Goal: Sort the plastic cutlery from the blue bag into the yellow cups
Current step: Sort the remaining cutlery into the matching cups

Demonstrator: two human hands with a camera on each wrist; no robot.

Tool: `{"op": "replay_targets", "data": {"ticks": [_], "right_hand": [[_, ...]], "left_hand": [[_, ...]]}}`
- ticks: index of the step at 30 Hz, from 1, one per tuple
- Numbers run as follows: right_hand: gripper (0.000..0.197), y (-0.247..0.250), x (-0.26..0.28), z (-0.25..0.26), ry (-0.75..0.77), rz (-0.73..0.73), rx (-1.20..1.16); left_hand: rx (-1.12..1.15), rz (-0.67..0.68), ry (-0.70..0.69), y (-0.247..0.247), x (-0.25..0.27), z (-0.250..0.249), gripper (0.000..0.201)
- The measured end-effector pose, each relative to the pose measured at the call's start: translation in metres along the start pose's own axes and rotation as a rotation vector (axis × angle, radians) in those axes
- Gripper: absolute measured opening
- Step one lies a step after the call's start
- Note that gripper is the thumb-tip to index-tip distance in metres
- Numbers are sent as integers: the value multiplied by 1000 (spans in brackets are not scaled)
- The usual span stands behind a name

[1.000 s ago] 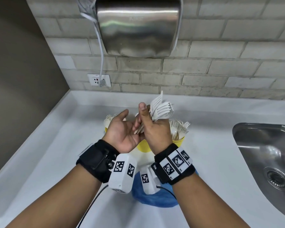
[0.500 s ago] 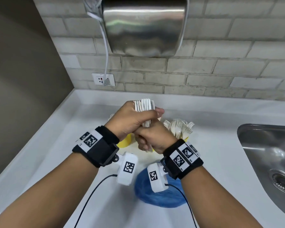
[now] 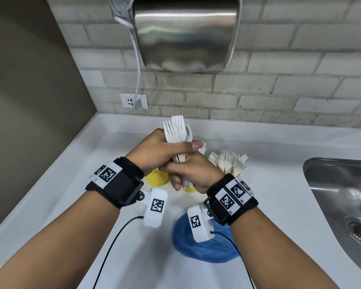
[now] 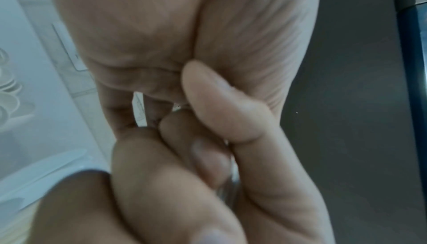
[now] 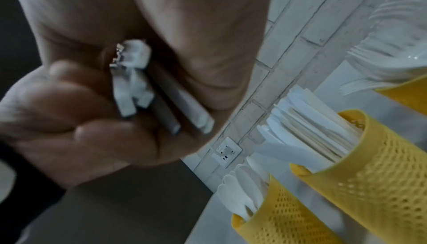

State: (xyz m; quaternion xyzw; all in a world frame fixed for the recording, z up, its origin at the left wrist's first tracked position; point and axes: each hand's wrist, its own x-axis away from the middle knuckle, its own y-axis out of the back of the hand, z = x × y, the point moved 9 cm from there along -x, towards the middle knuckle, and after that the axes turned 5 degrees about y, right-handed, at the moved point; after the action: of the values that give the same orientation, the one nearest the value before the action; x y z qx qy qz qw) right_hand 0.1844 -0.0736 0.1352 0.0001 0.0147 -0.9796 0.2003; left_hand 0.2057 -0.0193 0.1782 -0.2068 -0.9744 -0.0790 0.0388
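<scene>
Both hands hold one bundle of white plastic forks (image 3: 176, 131) upright above the counter. My left hand (image 3: 165, 152) grips the bundle just under the tines, thumb across the front. My right hand (image 3: 191, 174) is curled round the handles (image 5: 159, 100) lower down. Three yellow perforated cups stand behind the hands: one with forks (image 3: 230, 161), one with knives (image 5: 360, 164), one with spoons (image 5: 275, 217). The left cup (image 3: 157, 179) shows under my left wrist. The blue bag (image 3: 204, 249) lies flattened on the counter below my right wrist.
A white counter (image 3: 113, 153) runs to a brick wall. A steel sink (image 3: 342, 197) is at the right. A steel hand dryer (image 3: 186, 34) hangs on the wall above, its cord plugged into a socket (image 3: 133, 101). A dark wall stands at the left.
My left hand, open beside the forks a second ago, has closed over the top of the bundle. The right hand has slid down to the handles. The bundle now stands upright.
</scene>
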Motion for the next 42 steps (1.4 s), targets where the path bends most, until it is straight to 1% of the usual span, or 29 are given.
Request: {"op": "replay_targets", "data": {"ticks": [1,3,6,8,11,13,15,17,19,20,22,24,26,28,30,33,35,39,42], "right_hand": [[28,-1,0,-1,-26,-1,2],[32,3,-3,-4,-84,-53,-9],[34,7,-9,3,-26,-105,-10],[32,6,-12,7,-4,-98,4],[21,0,-14,9,5,-43,-24],[13,-3,-13,11,25,2,-23],[12,-2,-13,8,8,27,32],[12,0,-11,4,1,50,84],[17,1,-10,-3,-12,68,90],[21,2,-10,-8,-27,66,80],[24,8,-11,-17,-46,27,77],[19,21,-13,-27,-47,-62,136],[16,31,-13,-39,-52,-149,209],[16,31,-14,-49,-51,-186,297],[16,22,-16,-51,-12,-169,421],[20,8,-19,-40,118,-158,666],[21,1,-18,-31,188,-152,765],[19,-1,-10,-28,220,-149,780],[15,15,1,-22,241,-237,741]], "left_hand": [[-7,-2,-13,1,0,-2,41],[-17,-5,-46,4,3,-7,32],[-56,43,-75,10,5,-14,28],[-98,78,-93,17,6,-18,23],[-179,78,-146,26,8,-28,8],[-208,52,-166,33,9,-31,5],[-177,9,-147,44,9,-31,6],[-144,-44,-125,58,7,-28,11],[-137,-94,-117,71,7,-26,18],[-138,-118,-119,78,7,-26,17],[-159,-172,-116,93,7,-25,10],[-208,-204,-107,106,7,-21,7],[-319,-229,-91,112,5,-14,12],[-468,-308,-62,120,4,-3,16],[-529,-372,-26,127,1,10,16],[-556,-393,33,132,-4,32,15],[-551,-412,57,133,-4,41,13],[-509,-410,49,125,2,41,10],[-421,-324,9,101,1,30,10]]}}
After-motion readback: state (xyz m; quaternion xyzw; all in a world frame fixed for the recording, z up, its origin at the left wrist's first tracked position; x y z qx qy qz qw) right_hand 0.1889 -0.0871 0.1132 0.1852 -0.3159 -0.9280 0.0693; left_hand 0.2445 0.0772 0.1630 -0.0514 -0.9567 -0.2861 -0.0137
